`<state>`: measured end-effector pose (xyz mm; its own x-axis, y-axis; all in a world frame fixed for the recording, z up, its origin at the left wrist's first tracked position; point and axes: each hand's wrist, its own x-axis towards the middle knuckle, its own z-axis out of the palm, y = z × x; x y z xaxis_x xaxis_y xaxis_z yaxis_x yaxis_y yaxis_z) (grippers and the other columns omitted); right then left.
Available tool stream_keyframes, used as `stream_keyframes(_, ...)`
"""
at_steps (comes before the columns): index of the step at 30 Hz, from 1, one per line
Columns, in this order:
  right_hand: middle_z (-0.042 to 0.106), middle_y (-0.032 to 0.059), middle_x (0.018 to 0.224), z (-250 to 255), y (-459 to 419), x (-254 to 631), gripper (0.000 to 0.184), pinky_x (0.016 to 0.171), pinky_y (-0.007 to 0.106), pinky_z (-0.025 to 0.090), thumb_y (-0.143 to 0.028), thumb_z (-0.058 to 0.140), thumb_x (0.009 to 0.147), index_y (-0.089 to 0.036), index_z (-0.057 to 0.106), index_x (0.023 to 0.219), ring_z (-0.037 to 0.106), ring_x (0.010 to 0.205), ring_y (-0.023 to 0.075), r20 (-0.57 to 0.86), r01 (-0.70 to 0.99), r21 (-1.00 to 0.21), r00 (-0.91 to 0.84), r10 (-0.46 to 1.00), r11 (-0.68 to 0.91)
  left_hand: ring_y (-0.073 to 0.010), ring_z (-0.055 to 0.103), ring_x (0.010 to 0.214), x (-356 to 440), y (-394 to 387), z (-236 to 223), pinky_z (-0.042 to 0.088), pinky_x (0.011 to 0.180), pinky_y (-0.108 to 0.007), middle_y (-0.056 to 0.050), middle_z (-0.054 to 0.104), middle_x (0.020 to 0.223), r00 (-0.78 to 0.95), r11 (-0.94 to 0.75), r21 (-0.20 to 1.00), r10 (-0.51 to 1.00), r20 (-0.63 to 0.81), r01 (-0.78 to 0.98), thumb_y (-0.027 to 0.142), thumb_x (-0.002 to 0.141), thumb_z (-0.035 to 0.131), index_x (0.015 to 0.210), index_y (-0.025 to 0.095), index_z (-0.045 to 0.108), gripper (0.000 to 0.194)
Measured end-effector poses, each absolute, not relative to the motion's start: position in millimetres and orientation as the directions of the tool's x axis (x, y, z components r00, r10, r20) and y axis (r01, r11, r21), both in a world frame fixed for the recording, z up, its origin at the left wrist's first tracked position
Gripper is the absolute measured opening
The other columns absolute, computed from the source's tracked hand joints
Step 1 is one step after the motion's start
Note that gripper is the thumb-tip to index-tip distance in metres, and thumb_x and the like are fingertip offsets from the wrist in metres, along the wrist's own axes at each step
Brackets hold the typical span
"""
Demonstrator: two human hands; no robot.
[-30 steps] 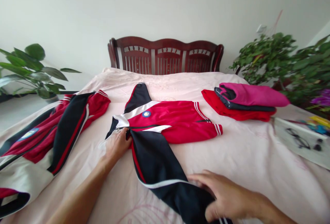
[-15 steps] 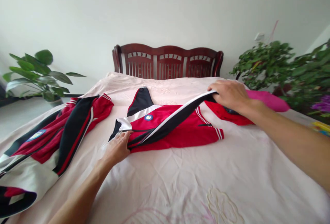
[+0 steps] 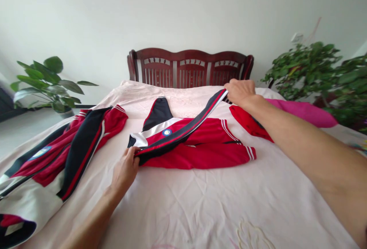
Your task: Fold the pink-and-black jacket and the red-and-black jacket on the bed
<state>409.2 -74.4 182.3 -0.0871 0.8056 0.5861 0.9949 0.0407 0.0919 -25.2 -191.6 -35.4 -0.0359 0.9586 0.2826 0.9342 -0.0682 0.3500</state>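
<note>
A red, white and black zip jacket [image 3: 197, 157] with a round badge lies on its side across the bed, collar to the left and striped hem to the right. My right hand [image 3: 240, 91] is closed on the cuff end of its black sleeve [image 3: 197, 119], lifting it above the jacket so that it slants up to the right. At the shoulder by the collar, my left hand [image 3: 126, 168] pinches the sleeve's other end. The other black sleeve [image 3: 157, 113] points away toward the headboard, flat on the sheet.
A similar jacket [image 3: 54, 161] is spread at the left. Red folded clothing [image 3: 249, 125] and a bright pink cloth [image 3: 304, 112] lie at the right, partly behind my forearm. A wooden headboard [image 3: 190, 69] stands behind the pale bedsheet [image 3: 177, 211]. Leafy plants [image 3: 47, 81] flank the bed.
My right hand has raised the sleeve's end and moved slightly left and away. The sleeve has turned to show its red stripe, and my left hand has shifted a little left.
</note>
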Motion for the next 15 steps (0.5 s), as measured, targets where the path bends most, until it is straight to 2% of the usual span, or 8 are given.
stream_keyframes(2,0.071,0.0056,0.102,174,-88,414,0.02,0.101,0.039,0.04,-0.018,0.053,0.092,-0.012,0.071,0.099,0.062,0.101,0.0161,0.619,0.997,0.072,-0.062,0.783,0.022,-0.022,0.066,0.098,-34,-188,-38,0.045,0.073,-0.028,-0.006,0.067,0.116,-0.063,-0.039,0.371,0.964,0.258,0.928,0.026,0.095,0.035,0.116,0.024,0.057,0.031)
stream_keyframes(6,0.063,0.0017,0.133,117,-140,432,0.042,0.095,0.036,0.046,-0.013,0.045,0.093,-0.027,0.063,0.128,0.063,0.104,0.0186,0.706,1.0,0.02,-0.002,0.708,-0.017,-0.0248,0.066,0.1,-38,-188,-38,0.043,0.071,-0.03,-0.005,0.068,0.12,-0.045,-0.008,0.299,0.984,0.171,0.954,0.022,0.092,0.035,0.118,0.025,0.057,0.034)
stream_keyframes(8,0.062,0.0015,0.135,68,-166,446,0.045,0.096,0.033,0.049,-0.01,0.044,0.09,-0.027,0.066,0.125,0.061,0.115,0.0208,0.721,0.999,-0.027,-0.004,0.692,0.034,-0.0257,0.066,0.101,-33,-191,-36,0.041,0.068,-0.031,-0.005,0.065,0.124,-0.017,-0.021,0.232,0.987,0.162,0.972,0.017,0.089,0.036,0.118,0.026,0.057,0.037)
stream_keyframes(9,0.062,0.0038,0.135,42,-176,454,0.047,0.098,0.033,0.049,-0.006,0.044,0.086,-0.024,0.068,0.123,0.059,0.12,0.0215,0.683,0.996,-0.042,-0.027,0.73,0.076,-0.026,0.065,0.102,-31,-193,-35,0.041,0.067,-0.031,-0.004,0.065,0.125,0.0,-0.035,0.201,0.986,0.169,0.979,0.015,0.087,0.037,0.118,0.027,0.057,0.038)
stream_keyframes(11,0.068,0.0065,0.126,-4,-192,470,0.052,0.097,0.036,0.052,0.0,0.045,0.074,-0.022,0.074,0.112,0.063,0.115,0.0234,0.512,0.991,-0.086,-0.042,0.858,0.099,-0.0264,0.062,0.106,-26,-196,-33,0.04,0.066,-0.031,-0.005,0.064,0.123,0.028,-0.059,0.154,0.98,0.196,0.986,0.011,0.084,0.039,0.116,0.026,0.058,0.04)
stream_keyframes(13,0.07,0.0082,0.122,-32,-200,481,0.052,0.097,0.039,0.053,-0.001,0.046,0.069,-0.02,0.075,0.108,0.066,0.111,0.0244,0.415,0.983,-0.171,0.006,0.91,0.072,-0.0266,0.059,0.108,-24,-196,-32,0.04,0.067,-0.031,-0.006,0.064,0.118,0.04,-0.071,0.131,0.973,0.226,0.989,0.009,0.08,0.042,0.111,0.026,0.059,0.039)
stream_keyframes(15,0.069,0.0094,0.122,-39,-204,485,0.051,0.101,0.04,0.052,-0.004,0.045,0.07,-0.018,0.074,0.109,0.065,0.112,0.0244,0.466,0.962,-0.264,0.068,0.882,0.065,-0.0261,0.057,0.107,-25,-196,-32,0.04,0.067,-0.03,-0.005,0.063,0.113,0.046,-0.084,0.141,0.966,0.255,0.986,0.007,0.077,0.044,0.105,0.026,0.059,0.037)
